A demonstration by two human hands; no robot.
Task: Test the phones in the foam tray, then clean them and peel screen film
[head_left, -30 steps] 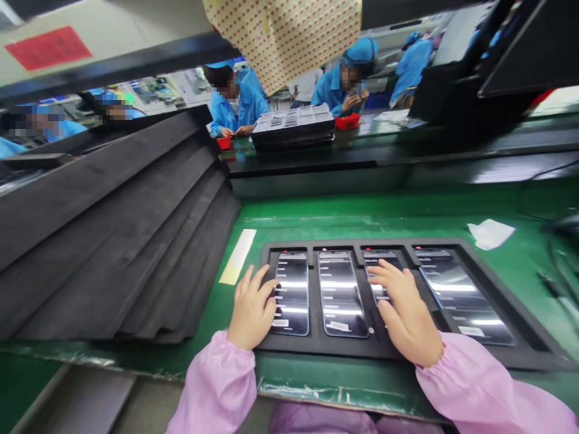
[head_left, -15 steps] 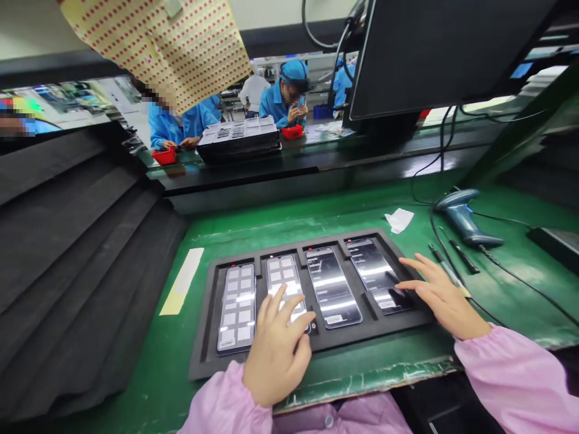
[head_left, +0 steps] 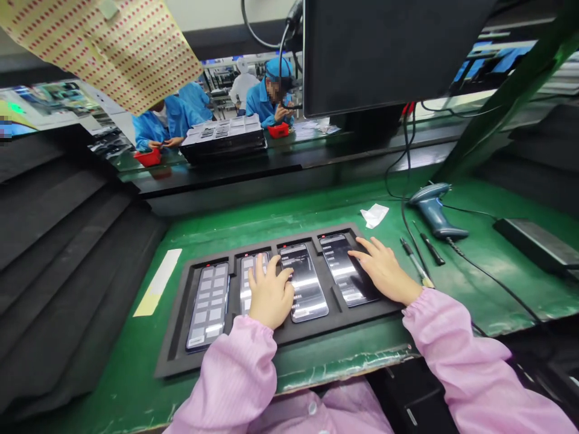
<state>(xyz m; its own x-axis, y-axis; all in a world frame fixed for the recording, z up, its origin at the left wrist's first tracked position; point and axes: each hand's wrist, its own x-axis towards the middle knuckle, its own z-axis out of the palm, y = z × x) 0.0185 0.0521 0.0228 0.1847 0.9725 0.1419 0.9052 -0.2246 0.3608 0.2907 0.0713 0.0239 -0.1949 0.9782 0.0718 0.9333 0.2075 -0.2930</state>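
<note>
Several phones lie face up in the slots of a black foam tray [head_left: 181, 361] on the green bench. The leftmost phone [head_left: 208, 304] shows a grid of pale squares. My left hand [head_left: 271, 292] is over the second phone [head_left: 245, 283], fingers spread and holding nothing, with a fingertip near the third phone. That third phone [head_left: 310, 295] has a dark screen with lines of text. Over the rightmost phone [head_left: 339, 271], also dark with text, my right hand [head_left: 384, 268] reaches in from the right, its fingers apart and a fingertip at the screen.
A barcode scanner [head_left: 436, 211], two pens [head_left: 414, 259] and a white scrap [head_left: 374, 215] lie right of the tray. Black foam sheets [head_left: 58, 259] rise at left beside a paper strip [head_left: 158, 282]. A monitor [head_left: 389, 54] overhangs the back. People in blue sit beyond.
The view has shifted, moving the scene leftward. My left hand has moved up along the second phone and toward the third. My right hand has moved farther up over the rightmost phone.
</note>
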